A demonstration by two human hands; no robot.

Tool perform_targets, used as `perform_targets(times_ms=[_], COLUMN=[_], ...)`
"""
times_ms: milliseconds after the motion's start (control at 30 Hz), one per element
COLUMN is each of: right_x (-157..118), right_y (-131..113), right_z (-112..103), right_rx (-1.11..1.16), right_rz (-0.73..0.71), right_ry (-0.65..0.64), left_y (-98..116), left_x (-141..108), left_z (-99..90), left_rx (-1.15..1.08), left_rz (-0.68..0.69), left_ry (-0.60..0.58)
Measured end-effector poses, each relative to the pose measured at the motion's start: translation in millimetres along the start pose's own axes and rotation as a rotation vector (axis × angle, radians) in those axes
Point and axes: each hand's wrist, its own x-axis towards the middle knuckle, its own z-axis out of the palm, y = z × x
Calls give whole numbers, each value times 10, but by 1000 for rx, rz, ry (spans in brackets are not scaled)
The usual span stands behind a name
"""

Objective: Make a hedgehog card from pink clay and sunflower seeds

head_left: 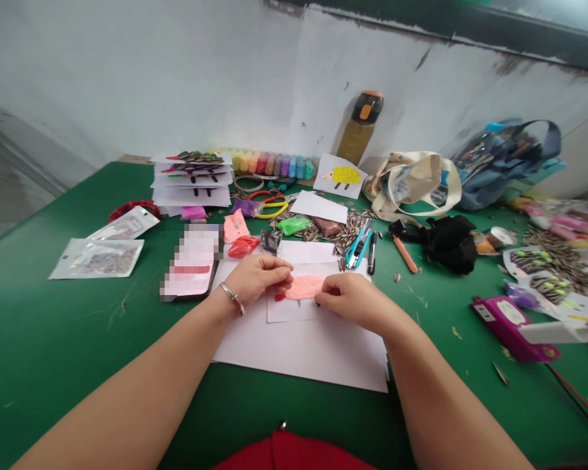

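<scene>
A flattened patch of pink modelling clay (304, 287) lies on a small white card (287, 314), with a red bit (280, 297) at its left end. My left hand (257, 277) hovers at that end, thumb and fingers closed together; whatever they may pinch is hidden. At the other end, my right hand (353, 297) has its fingers pressed together over the card. A tiny black bit (317, 302) shows at its fingertips. Under the card are larger white sheets (298, 356). Packets of red clay (244, 247) and black clay (271, 241) lie just behind.
A phone (192, 261) lies left of the sheets. Sunflower seeds (355, 225), a teal cutter (359, 245) and a black marker (372, 253) are behind my right hand. A hedgehog picture (342, 176) and a bottle (360, 127) lean on the wall. A purple device (514, 328) sits right.
</scene>
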Motion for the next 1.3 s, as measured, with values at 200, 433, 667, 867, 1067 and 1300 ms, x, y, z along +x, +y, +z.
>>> perform_targets(times_ms=[200, 433, 667, 867, 1067, 1300], right_x=[17, 42, -11, -37, -32, -28], right_y=[-41, -28, 29, 13, -12, 40], right_z=[64, 80, -31, -17, 30, -48], right_rx=[-112, -104, 15, -57, -123, 0], right_rz=[-20, -6, -12, 2, -7, -22], right_ry=[75, 79, -17, -13, 10, -57], left_y=[-7, -17, -8, -4, -19, -5], left_x=[-4, 14, -1, -8, 6, 21], left_z=[6, 2, 1, 13, 5, 3], left_rx=[16, 22, 9, -4, 12, 24], left_rz=[12, 0, 0, 3, 6, -12], left_ry=[-11, -10, -9, -16, -15, 2])
